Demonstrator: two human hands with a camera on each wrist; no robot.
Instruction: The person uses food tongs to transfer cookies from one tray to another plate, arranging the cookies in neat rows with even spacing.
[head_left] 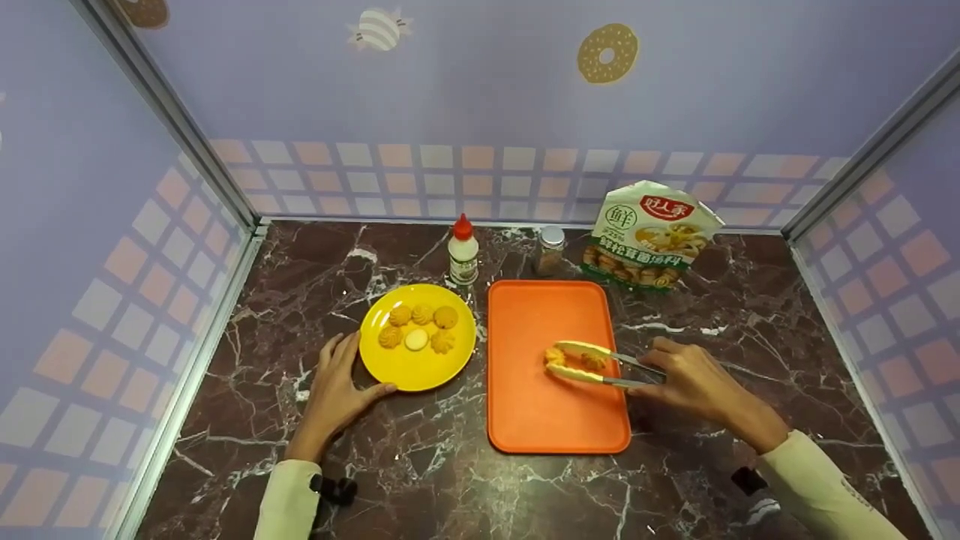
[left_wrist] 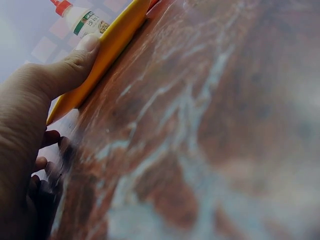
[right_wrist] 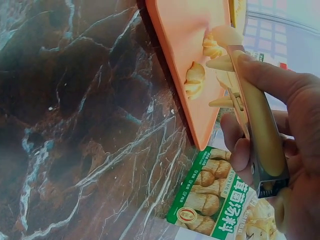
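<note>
My left hand (head_left: 335, 388) holds the rim of a yellow plate (head_left: 420, 376), thumb on the near edge and fingers along its left side. Several piped cookies (head_left: 390, 337) lie on that plate, with a small pale round one (head_left: 416, 340) among them. Tongs (head_left: 634, 363) with pale yellow tips are gripped in my right hand (head_left: 694, 379), reaching over an orange tray (head_left: 525, 420). Between the tong tips is one cookie (head_left: 555, 356); a second cookie (head_left: 593, 361) lies further back between the arms. In the right wrist view the thumb presses the upper arm of the tongs (right_wrist: 260, 125).
Behind the plate stands a white squeeze bottle (head_left: 463, 259) with a red cap. A small glass jar (head_left: 550, 251) with a silver lid is behind the tray. To its right a green and white food pouch (head_left: 651, 236) stands near the back wall. Walls enclose the dark marbled tabletop (head_left: 420, 465).
</note>
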